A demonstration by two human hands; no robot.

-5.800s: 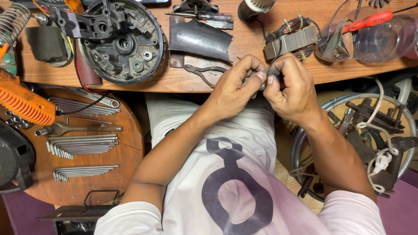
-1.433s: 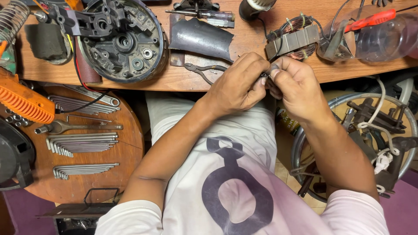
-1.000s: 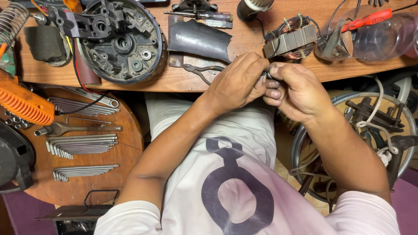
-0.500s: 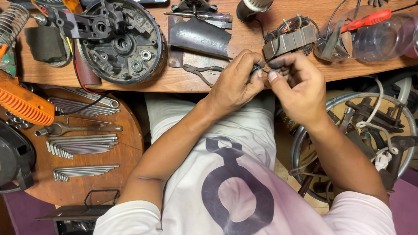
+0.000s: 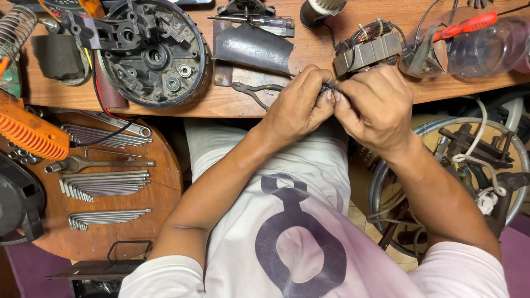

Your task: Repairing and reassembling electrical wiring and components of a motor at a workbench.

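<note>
Left hand [image 5: 298, 107] and right hand [image 5: 375, 107] pinch a small dark part [image 5: 326, 88] between fingertips, over near edge of the wooden bench [image 5: 232, 102]. Copper-wound stator core [image 5: 367, 47] just beyond, pliers [image 5: 251, 91] to the left.

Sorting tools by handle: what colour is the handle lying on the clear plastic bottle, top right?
Red handle on the clear bottle, in the head view.

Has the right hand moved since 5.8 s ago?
Yes, slightly. The right hand sits higher now, its knuckles over the wooden bench edge and closer to the wound coil block.
</note>
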